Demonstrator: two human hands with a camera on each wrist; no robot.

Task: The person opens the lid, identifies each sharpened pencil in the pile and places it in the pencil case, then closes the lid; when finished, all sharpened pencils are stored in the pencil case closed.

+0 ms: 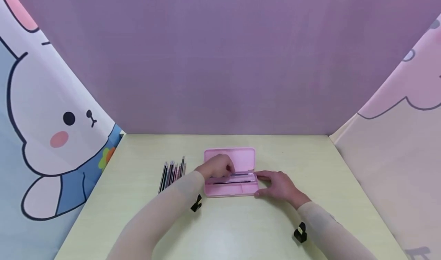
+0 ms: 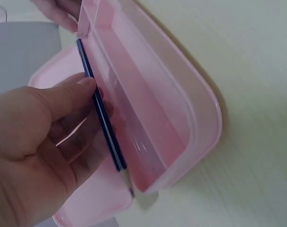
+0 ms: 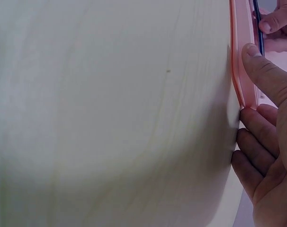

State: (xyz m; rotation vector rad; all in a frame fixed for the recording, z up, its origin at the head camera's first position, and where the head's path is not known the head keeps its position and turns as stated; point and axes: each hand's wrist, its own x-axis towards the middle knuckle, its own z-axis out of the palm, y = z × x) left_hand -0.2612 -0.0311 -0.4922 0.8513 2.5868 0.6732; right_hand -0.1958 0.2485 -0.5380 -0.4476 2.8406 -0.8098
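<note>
"Where's the pencil (image 2: pixel 105 125)?"

"On my feed, pinched in the left hand (image 1: pixel 218 166), lengthwise along the pencil case (image 1: pixel 227 192), near its lid (image 1: pixel 244 157), tip leftward"

"And the right hand (image 1: pixel 280 185)?"

"I see loosely extended fingers touching the case's right end"

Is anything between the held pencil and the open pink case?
Nothing visible, except the left hand itself, pinching the pencil. The right hand only touches the pink case at its right end.

Soft even light; faint glare on table (image 1: pixel 220 229); wrist views hazy.
</note>
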